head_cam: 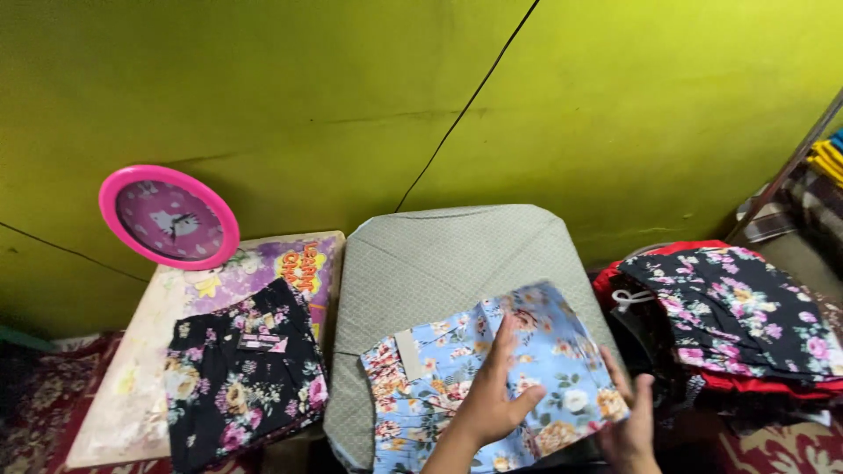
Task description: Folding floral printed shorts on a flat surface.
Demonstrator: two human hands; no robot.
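Observation:
A light blue floral garment [536, 369] lies folded on a grey padded board [439, 254] in front of me. My left hand [492, 395] rests flat on the middle of the garment with fingers spread. At the garment's right edge my right hand [630, 421] touches the fabric, fingers extended along the fold. A paler floral layer with a small tag shows at the garment's left side.
A folded black floral garment [241, 377] lies on a colourful board [140, 377] at the left. A pink round clock [169, 217] leans against the green wall. A stack of dark floral and red clothes [738, 307] sits at the right. Patterned rug below.

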